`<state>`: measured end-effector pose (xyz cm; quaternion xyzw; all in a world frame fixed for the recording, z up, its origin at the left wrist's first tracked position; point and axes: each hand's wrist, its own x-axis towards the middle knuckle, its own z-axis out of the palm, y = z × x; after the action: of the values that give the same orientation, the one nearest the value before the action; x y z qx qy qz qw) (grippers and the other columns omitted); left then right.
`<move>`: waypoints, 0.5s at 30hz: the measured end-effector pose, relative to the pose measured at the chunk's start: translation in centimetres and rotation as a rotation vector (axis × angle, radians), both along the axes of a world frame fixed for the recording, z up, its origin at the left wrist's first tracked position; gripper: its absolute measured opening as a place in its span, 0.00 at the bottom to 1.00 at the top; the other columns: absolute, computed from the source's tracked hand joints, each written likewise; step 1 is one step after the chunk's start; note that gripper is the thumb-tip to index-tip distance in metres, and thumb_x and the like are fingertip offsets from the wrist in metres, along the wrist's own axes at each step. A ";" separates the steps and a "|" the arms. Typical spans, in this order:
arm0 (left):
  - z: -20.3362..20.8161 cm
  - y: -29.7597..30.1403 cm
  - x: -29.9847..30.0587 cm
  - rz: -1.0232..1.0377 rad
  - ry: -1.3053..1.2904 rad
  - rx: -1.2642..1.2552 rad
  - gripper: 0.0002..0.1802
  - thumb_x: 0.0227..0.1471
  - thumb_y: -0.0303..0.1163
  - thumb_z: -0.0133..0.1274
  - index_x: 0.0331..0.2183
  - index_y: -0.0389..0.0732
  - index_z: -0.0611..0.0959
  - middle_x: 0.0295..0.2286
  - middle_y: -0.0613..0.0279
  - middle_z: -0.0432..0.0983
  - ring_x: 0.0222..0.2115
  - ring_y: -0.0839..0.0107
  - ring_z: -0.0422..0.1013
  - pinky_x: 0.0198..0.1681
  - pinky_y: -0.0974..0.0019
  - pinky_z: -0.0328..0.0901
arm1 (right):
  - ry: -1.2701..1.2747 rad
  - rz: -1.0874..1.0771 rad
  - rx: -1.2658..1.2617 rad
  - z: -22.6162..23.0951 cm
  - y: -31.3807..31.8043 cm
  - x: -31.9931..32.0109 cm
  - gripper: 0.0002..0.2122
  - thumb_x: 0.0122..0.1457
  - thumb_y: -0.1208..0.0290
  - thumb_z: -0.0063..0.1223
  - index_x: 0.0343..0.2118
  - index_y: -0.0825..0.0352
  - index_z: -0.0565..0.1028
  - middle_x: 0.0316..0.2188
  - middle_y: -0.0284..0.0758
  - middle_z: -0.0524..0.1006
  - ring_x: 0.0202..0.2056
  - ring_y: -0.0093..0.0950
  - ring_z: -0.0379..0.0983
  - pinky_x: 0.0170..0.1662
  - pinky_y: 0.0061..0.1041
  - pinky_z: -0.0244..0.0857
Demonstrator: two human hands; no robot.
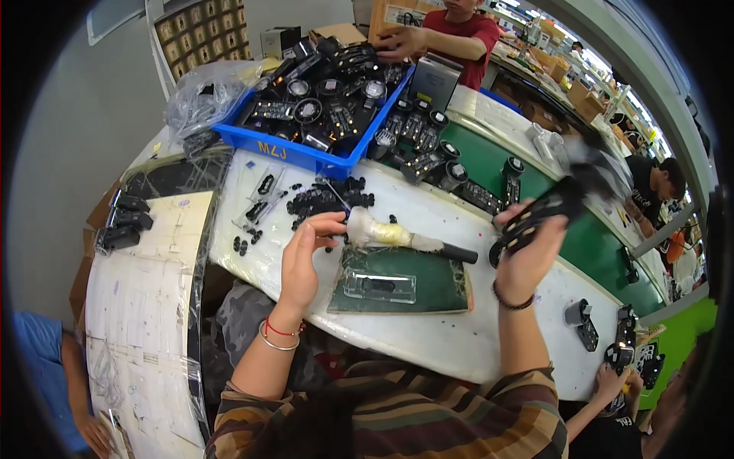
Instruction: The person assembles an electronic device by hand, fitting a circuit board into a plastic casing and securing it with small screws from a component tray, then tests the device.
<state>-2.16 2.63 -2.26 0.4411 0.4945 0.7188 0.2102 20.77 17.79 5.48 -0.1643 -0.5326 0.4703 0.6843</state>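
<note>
My left hand (pixel 300 268) is open over the white table, its fingers stretched beside the wrapped end of a tool. That tool (pixel 382 232) has a whitish, plastic-wrapped body and a black handle, and lies across the far part of a green board (pixel 451 292). On the board rests a clear plastic jig (pixel 380 287) with an oblong slot. To the right, my right hand (pixel 533 264) is closed around a black device (pixel 539 213) with small pale spots along its side. Motion blurs the device's upper end. Small black parts (pixel 321 200) lie in a pile beyond my left hand.
A blue bin (pixel 325 162) full of black devices stands at the back, beside a clear plastic bag (pixel 202 103). More devices (pixel 451 172) line the green conveyor (pixel 547 183). A person in red reaches into the bin; another person's hands (pixel 612 382) work at lower right.
</note>
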 end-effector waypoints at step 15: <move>-0.2 -1.3 -1.9 0.081 -0.065 0.008 0.27 0.66 0.40 0.28 0.36 0.34 0.80 0.44 0.52 0.75 0.41 0.69 0.72 0.42 0.67 0.65 | -0.765 0.148 -0.650 0.9 20.0 2.5 0.22 0.59 0.45 0.50 0.28 0.63 0.70 0.18 0.33 0.72 0.21 0.25 0.74 0.25 0.29 0.75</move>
<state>-4.03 1.34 -2.47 0.3977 0.5022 0.7427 0.1951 23.25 37.83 6.34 -0.4912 -0.5813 0.5652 0.3184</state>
